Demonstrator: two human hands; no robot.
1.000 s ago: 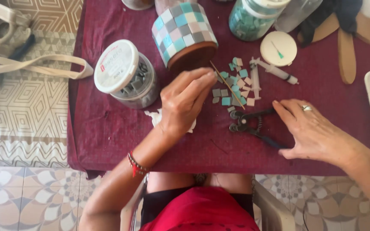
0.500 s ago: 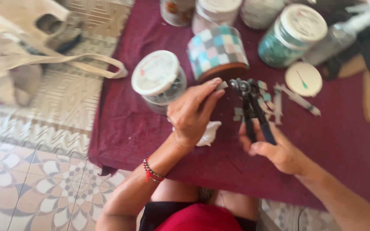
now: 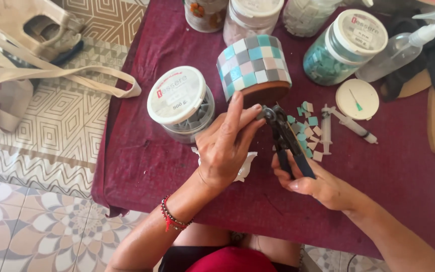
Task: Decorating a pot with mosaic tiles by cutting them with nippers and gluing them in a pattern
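Table: dark red cloth [image 3: 167, 166] covers it; patterned floor tiles show past its left and near edges.
Right hand [image 3: 323, 184]: wraps around the handles of the black nippers [image 3: 285, 138], near the near edge of the table.
Left hand [image 3: 225, 146]: fingers pinch at the nose of the nippers, seemingly on a small tile bit, but it is too tiny to see for sure.
Where the nippers are: in the middle of the table, nose up by the bottom of the checkered pot [image 3: 254, 70], not touching it as far as I can tell.
Doing it well: I think the bit should sit straight in the nose, fingertips kept back, and the squeeze should be slow and firm.
Loose tiles [image 3: 310, 133]: a small pile just right of the nippers; a big swing could scatter them.
Syringes [image 3: 351, 123]: lie beside the tiles, near the round white lid [image 3: 357, 99].
Jars: grey jar [image 3: 182, 103] is close to the left hand; teal jar [image 3: 343, 48] sits toward the far edge.
Tissue [image 3: 242, 168]: crumpled under the left hand.
Open room: bare cloth lies along the near edge and by the near left corner.
Bag [image 3: 21, 75]: on the floor left of the table, out of the way.
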